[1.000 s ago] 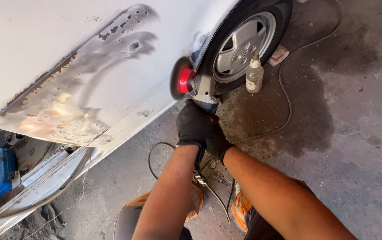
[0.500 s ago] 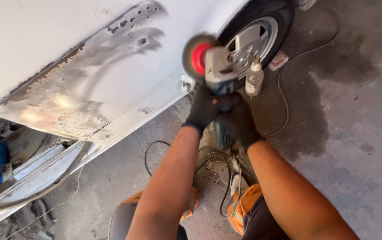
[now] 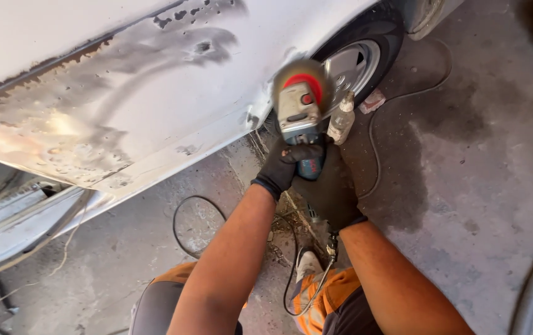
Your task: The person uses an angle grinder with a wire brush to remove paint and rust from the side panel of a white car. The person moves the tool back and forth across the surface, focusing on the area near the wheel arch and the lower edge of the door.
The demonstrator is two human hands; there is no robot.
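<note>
Bodywork first: the white car panel (image 3: 155,93) fills the upper left, its paint stripped to bare grey and rusty patches along the lower edge. Behind it sits the tyre and wheel (image 3: 359,62), and under everything the stained concrete floor (image 3: 465,186), with a black cable (image 3: 403,124) looping across it.

Now your arms, reaching up from the bottom of the view. Your right hand (image 3: 331,189), in a black glove, is wrapped tight around the body of the grinder (image 3: 300,118). Your left hand (image 3: 285,167), gloved too, is closed on the same tool just ahead of it, nearer the head. Both clamped, no daylight between fingers and casing.

The grinder is up off the floor, its blurred disc (image 3: 300,77) at the rear edge of the panel, right in front of the wheel arch. Whether the disc touches metal, I can't tell.

Handling, as I judge it: a stiff, fairly heavy tool with its weight at the head, likely to kick sideways if the disc bites an edge. Keep one hand on the body and one close behind the head, fingers well clear of the disc, and mind the cable trailing behind.

Smallest bit: a pale plastic bottle (image 3: 342,121) stands upright on the floor just beside the wheel, close to the grinder's head.
</note>
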